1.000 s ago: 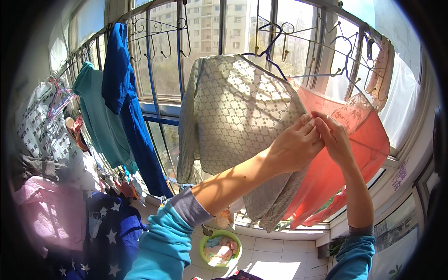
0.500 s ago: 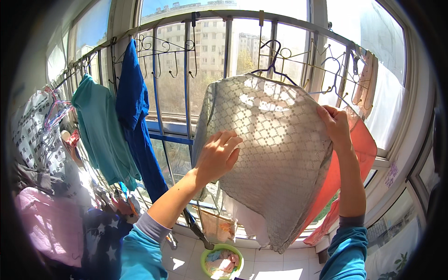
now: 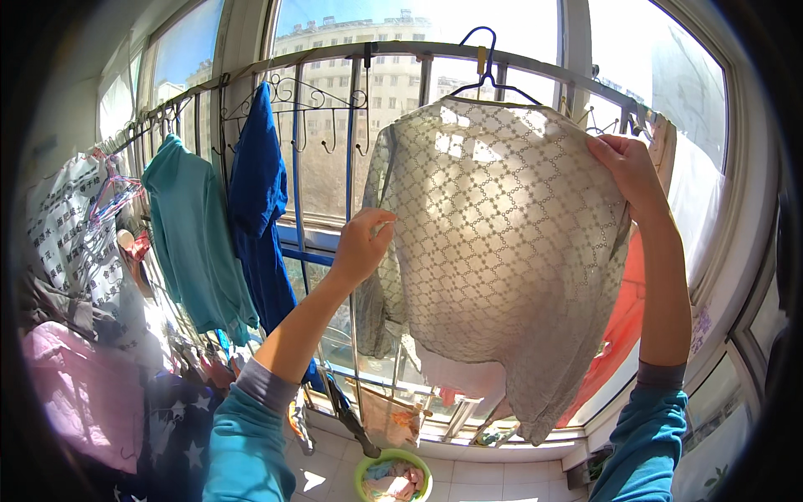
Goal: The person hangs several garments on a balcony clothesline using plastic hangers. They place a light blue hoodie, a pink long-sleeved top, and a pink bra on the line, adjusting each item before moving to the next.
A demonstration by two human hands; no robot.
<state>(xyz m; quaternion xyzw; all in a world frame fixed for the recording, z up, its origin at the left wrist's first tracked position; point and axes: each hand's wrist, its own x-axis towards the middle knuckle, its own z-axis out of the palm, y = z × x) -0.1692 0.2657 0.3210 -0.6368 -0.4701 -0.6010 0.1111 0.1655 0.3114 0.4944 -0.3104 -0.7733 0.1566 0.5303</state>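
A thin pale grey blouse [image 3: 502, 234] with a lattice of small eyelets hangs in front of me on a dark blue hanger [image 3: 487, 75]. Sunlight shines through its cloth. My right hand [image 3: 629, 174] pinches the blouse at its upper right, near the shoulder. At the left side, my left hand [image 3: 365, 244] is closed, its bent fingertips at the edge of the cloth beside the sleeve. The hanger's hook stands just above the window rail [image 3: 393, 50]; whether it rests on the rail cannot be told.
Left along the rail hang a blue garment [image 3: 258, 197] and a teal top [image 3: 196, 234]. A coral garment [image 3: 623, 309] hangs behind the blouse. Below, a green basin [image 3: 368, 478] with laundry stands on the tiled floor. Pink cloth [image 3: 88, 393] lies at far left.
The blouse and its hanger have risen, and the hook is now above the rail. My left hand has moved left and up to the blouse's side; my right hand has gone up and right.
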